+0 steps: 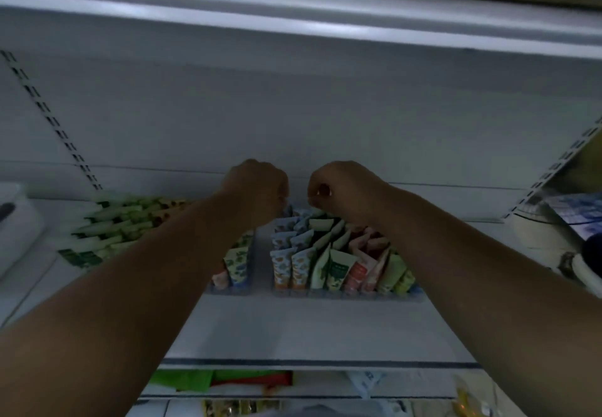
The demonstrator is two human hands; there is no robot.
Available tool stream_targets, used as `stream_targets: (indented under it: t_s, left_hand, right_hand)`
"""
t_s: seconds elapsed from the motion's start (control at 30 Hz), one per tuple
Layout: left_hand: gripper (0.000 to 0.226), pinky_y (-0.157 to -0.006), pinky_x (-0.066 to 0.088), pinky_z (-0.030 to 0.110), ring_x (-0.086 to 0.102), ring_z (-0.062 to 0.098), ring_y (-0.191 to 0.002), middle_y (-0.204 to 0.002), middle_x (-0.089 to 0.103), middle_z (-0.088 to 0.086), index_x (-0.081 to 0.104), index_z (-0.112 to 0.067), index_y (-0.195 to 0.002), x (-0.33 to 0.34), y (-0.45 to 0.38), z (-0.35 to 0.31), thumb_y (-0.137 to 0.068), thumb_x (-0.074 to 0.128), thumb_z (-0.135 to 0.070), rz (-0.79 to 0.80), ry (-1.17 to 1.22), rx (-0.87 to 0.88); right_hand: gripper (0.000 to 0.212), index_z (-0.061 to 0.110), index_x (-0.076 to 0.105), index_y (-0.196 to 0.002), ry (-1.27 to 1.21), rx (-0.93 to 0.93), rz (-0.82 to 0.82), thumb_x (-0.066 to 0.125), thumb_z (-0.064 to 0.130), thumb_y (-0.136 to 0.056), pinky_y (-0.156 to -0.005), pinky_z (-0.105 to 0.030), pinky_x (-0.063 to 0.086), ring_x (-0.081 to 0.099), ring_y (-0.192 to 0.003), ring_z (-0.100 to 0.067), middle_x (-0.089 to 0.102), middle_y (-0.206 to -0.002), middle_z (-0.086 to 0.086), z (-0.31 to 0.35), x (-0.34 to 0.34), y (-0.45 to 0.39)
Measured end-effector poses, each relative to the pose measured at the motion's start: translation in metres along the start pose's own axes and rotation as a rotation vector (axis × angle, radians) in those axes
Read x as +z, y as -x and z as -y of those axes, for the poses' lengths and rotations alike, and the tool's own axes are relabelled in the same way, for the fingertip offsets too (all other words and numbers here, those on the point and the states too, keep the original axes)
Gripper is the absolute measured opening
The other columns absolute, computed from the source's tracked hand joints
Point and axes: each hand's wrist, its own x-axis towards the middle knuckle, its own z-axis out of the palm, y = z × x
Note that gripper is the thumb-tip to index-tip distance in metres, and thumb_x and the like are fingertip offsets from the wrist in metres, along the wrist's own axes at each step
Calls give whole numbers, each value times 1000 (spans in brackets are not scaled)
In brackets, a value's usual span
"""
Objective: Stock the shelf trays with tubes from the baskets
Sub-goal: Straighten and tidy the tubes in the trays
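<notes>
My left hand point(257, 187) and my right hand point(342, 187) reach side by side to the back of the shelf, knuckles up and fingers curled downward. Each seems to pinch the top of a tube in the back row of the clear right tray point(361, 297); the fingertips are hidden. That tray holds several rows of upright tubes point(325, 254) in blue, orange, green and pink. A second clear tray point(233, 290) to its left holds a few tubes at its front, and my left forearm covers most of it.
A stack of green packets point(114, 231) lies on the shelf at the left, beside a white object point(16, 221). Boxes and jars point(570, 218) stand at the right. The shelf's front edge point(309, 364) runs below; green and red packages point(202, 379) sit on the shelf underneath.
</notes>
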Motion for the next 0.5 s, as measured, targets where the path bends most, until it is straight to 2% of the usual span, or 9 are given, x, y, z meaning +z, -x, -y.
stream_targets:
  t_s: [0.07, 0.13, 0.2, 0.33, 0.4, 0.5]
  left_hand:
    - [23, -92, 49, 35, 58, 25, -106, -116, 66, 2, 69, -29, -107, -1, -3, -1, -87, 59, -28, 54, 21, 27]
    - [29, -93, 48, 35, 58, 25, -109, -121, 64, 3, 67, -27, -115, -1, -5, -3, -88, 57, -24, 106, 13, 56]
    - [31, -94, 46, 34, 58, 25, -111, -124, 63, 3, 66, -27, -118, 0, -6, -3, -89, 55, -22, 100, -2, 75]
    - [28, -88, 50, 39, 61, 27, -101, -114, 67, 5, 68, -23, -114, 5, -7, 0, -92, 51, -19, 55, -1, 99]
    - [25, -83, 51, 40, 62, 28, -94, -106, 69, 7, 69, -21, -108, 7, -6, 3, -91, 51, -19, 43, 8, 107]
    - [25, -85, 50, 39, 61, 27, -97, -109, 68, 6, 70, -21, -110, 6, -6, 5, -92, 52, -19, 52, 54, 107]
  right_hand:
    - [13, 13, 72, -95, -15, -32, 38, 65, 21, -88, -65, -20, 31, 60, -84, -16, 68, -95, -3, 1, 4, -10]
    - [12, 10, 74, -94, -44, -32, 85, 66, 14, -86, -61, -17, 30, 62, -85, -19, 70, -96, -6, 2, 7, -17]
    - [12, 8, 75, -92, -61, -17, 141, 64, 10, -86, -57, -17, 30, 63, -83, -21, 70, -96, -8, 1, 10, -21]
    - [17, -2, 70, -81, 6, -57, 223, 55, 2, -87, -49, -19, 27, 49, -68, -20, 65, -84, -17, 0, 17, -27]
    - [18, -2, 66, -75, 41, -68, 225, 53, 0, -87, -49, -23, 23, 46, -66, -21, 59, -78, -17, 0, 19, -29]
    - [17, 1, 66, -81, 96, -79, 194, 51, 4, -90, -59, -26, 25, 47, -70, -20, 58, -86, -14, 1, 23, -27]
